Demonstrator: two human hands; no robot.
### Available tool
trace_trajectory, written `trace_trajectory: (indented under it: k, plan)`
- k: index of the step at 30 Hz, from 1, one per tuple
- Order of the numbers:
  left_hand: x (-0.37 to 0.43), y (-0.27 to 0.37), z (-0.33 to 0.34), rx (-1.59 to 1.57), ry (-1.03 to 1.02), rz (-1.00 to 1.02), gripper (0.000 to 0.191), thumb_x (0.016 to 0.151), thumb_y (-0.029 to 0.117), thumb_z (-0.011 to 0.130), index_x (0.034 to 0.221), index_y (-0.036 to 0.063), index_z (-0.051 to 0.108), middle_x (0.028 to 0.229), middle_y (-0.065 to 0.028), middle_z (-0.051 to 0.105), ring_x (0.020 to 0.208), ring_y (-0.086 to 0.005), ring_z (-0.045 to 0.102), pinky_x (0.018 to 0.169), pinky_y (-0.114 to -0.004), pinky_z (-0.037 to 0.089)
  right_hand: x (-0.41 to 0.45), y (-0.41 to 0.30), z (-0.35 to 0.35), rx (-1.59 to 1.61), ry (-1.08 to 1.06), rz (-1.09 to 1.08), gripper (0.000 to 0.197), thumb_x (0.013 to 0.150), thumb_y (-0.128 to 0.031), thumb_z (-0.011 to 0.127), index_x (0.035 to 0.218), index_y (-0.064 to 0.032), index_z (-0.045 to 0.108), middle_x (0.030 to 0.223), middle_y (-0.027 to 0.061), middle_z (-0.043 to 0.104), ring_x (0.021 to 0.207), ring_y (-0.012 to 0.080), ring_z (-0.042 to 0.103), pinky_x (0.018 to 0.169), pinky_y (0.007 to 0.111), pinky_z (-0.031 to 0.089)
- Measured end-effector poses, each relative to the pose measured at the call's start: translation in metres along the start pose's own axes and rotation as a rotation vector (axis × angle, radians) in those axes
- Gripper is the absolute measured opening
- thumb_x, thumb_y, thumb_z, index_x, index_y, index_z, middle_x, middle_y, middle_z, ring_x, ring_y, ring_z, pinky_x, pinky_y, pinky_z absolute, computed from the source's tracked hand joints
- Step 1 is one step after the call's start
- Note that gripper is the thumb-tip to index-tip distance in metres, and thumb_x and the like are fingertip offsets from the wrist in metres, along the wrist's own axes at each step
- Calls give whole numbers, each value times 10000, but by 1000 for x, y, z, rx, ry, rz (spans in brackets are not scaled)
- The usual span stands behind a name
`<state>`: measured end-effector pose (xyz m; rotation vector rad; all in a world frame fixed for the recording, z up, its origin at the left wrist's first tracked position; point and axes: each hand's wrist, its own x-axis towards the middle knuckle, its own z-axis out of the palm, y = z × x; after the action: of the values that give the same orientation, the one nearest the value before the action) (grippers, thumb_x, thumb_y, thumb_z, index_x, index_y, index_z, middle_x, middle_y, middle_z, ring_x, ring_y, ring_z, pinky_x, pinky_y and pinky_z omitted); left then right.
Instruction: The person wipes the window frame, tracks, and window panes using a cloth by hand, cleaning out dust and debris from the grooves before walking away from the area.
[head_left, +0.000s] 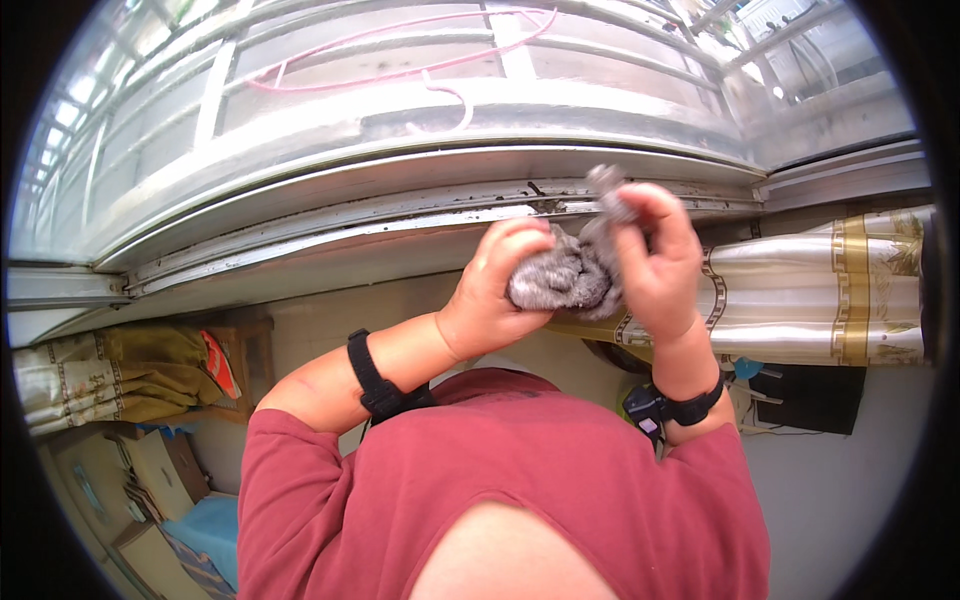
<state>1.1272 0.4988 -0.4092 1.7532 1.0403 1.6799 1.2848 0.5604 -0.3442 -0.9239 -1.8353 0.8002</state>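
A grey, fluffy cloth (559, 276) is bunched up between my two hands, in front of a sliding window's metal track. My left hand (504, 281) grips the thick folded part from the left. On the right, my right hand (660, 255) pinches a raised part of the same cloth between thumb and fingers; its tip looks blurred. Just beyond the hands runs the window track (420, 217), with dark dirt (546, 204) lying in it near the cloth. Both hands are above the inner edge of the sill.
A pink hanger (405, 73) lies beyond the window frame, near metal bars. Patterned curtains hang at the right (795, 289) and left (67, 375). Wooden furniture (251, 367) stands at the left. A blue cover (206, 532) is at lower left.
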Motion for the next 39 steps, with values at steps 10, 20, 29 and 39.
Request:
trace_trajectory:
  k: [10,20,29,39]
  plan:
    - [-25,-8,-22,-9,-180,-251,466,575,-26,588,1030,60,536,984,-115,529,949,-266,518,842,-330,415,12,-14,15,-706,-137,114,249,742,-302,636,723,-55,639,733,99,583,634,264,566,570,333,453]
    - [-31,-2,-55,-426,-171,-379,455,653,-58,543,1086,59,469,1053,-50,485,997,-148,463,884,-280,370,24,-37,53,-1100,-223,381,403,732,-421,620,747,-19,648,757,141,617,735,291,598,668,365,471]
    - [-46,3,-65,-906,-85,-609,555,678,-68,538,1183,85,368,1078,-68,487,1020,-170,481,895,-308,390,58,-30,70,-1132,-433,812,417,720,-372,661,929,-12,639,955,170,615,923,301,581,791,355,458]
    - [-56,-12,-62,-1204,18,-1100,320,815,177,487,1106,48,461,1013,-92,548,893,-228,566,798,-378,478,65,-26,74,-1360,-590,663,388,699,-338,671,805,35,645,785,208,613,796,322,589,734,351,463]
